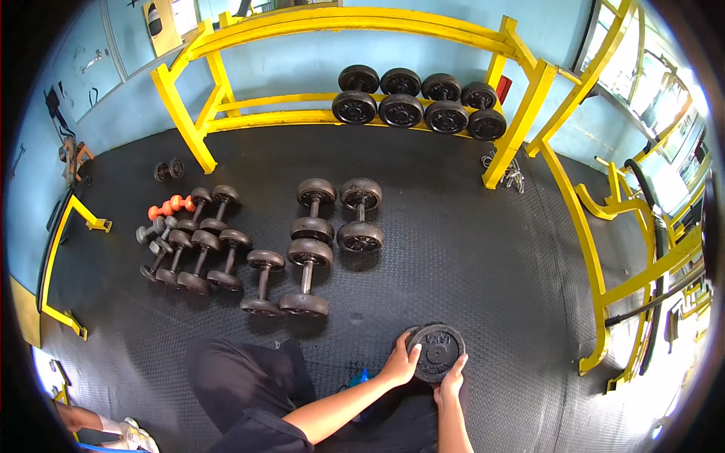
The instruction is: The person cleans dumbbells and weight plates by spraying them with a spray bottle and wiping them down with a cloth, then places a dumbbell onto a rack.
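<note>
A black dumbbell (437, 353) is held end-on in front of my lap, its round head with raised lettering facing up. My left hand (400, 362) is closed around the left side of that head, thumb along the rim. On the lower right side, my right hand (451, 380) grips the same dumbbell. The bar and far head are mostly hidden beneath the near head. A small blue item (363, 377) shows partly behind my left forearm, too covered to name.
Several dark dumbbells (306, 275) stand or lie on the black rubber floor (468, 226), beside small orange dumbbells (171, 206). A yellow rack (347, 20) holds more dumbbells (401, 110) at the back. Yellow gym frames (593, 272) rise on the right. Another person's shoe (137, 436) shows lower left.
</note>
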A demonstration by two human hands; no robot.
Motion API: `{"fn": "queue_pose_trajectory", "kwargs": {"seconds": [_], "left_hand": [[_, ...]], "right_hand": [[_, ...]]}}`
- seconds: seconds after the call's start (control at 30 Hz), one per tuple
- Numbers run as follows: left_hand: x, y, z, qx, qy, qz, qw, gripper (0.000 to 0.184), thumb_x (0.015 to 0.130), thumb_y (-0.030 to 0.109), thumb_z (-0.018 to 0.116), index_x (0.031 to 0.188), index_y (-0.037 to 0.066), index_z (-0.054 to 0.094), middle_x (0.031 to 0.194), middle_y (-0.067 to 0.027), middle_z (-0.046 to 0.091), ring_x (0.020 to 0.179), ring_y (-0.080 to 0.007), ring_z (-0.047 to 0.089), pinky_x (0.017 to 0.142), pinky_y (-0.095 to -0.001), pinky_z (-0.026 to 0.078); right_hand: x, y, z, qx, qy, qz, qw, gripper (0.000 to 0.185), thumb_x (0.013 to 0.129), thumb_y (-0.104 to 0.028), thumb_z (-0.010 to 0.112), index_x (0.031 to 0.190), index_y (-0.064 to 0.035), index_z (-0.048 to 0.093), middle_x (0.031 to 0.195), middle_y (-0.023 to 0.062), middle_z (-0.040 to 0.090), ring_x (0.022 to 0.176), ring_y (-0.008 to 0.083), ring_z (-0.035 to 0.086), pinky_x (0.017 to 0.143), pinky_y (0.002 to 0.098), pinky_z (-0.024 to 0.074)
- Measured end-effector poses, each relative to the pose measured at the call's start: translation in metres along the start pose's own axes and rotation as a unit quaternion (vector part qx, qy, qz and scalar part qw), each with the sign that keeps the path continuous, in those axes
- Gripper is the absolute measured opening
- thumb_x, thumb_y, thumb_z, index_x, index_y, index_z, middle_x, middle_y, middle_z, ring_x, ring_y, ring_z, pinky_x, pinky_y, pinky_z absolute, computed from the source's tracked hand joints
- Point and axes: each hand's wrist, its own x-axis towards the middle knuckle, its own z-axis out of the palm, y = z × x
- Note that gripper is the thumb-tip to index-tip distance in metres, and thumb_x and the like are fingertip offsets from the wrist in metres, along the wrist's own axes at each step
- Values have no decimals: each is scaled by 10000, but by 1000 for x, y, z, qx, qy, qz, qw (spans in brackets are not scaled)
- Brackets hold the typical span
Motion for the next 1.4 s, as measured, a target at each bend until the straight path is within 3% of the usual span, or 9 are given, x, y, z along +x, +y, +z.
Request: {"fn": "queue_pose_trajectory", "kwargs": {"seconds": [0.27,0.43,0.47,0.63,0.73,0.9,1.13,1.2,1.4], "left_hand": [[1,-27,-56,65,75,64,993,364,996,276,505,1161,-13,650,1106,-258,668,1118,-395,607,990,-451,464],[-37,-94,-115,252,8,30,967,557,872,117,635,1404,98,471,1369,-248,492,1289,-432,479,1065,-487,422],[-49,-108,-121,321,-76,-13,944,701,839,170,692,1464,126,377,1417,-245,446,1326,-435,448,1087,-500,406],[-81,-120,-108,398,-229,-217,861,1189,681,350,858,1589,187,109,1511,-246,329,1393,-446,376,1129,-528,371],[-94,-117,-91,365,-169,-168,900,1203,675,325,862,1594,180,100,1503,-240,340,1370,-453,398,1134,-519,367],[-81,-142,-114,290,-63,129,946,985,770,328,798,1543,47,257,1470,-231,444,1349,-405,443,1123,-477,372],[-70,-109,-121,229,86,90,965,535,920,282,626,1369,19,502,1333,-227,574,1232,-413,553,1044,-448,451],[-73,-99,-127,233,112,111,960,474,890,245,634,1305,30,551,1267,-208,617,1175,-412,589,995,-454,481],[-64,8,-136,156,-66,58,984,361,790,191,656,1126,59,647,1017,-184,707,988,-360,687,863,-425,527]], "right_hand": [[3,37,3,43,34,-38,998,827,935,-747,408,1441,-94,452,1357,133,577,1155,349,610,905,537,509],[-36,109,-21,-136,-116,29,983,545,978,-467,390,1379,-110,483,1236,154,620,1001,299,632,769,387,497],[-39,123,-26,-210,-188,66,957,520,942,-301,526,1420,-107,456,1238,181,616,1040,308,629,811,410,526],[-89,107,12,-618,-187,-376,664,870,753,-145,770,1516,-93,358,1202,216,616,1103,401,615,997,480,482],[-79,106,38,-639,-275,-330,638,935,742,-210,815,1531,-108,324,1250,245,600,1204,419,567,1065,471,436],[-36,120,48,-512,-427,-265,697,957,726,-234,838,1523,-75,333,1295,257,574,1184,419,573,1069,448,438],[-28,143,43,-590,-277,-159,742,1068,636,-305,900,1483,-32,309,1480,281,396,1386,447,389,1098,486,409],[-39,160,37,-747,-274,-48,604,854,766,-301,807,1460,-83,360,1403,279,511,1350,427,457,1067,512,434],[-25,186,34,-771,-337,-19,541,417,881,-182,590,1276,-54,626,1322,230,619,1207,378,616,1030,464,483]]}}
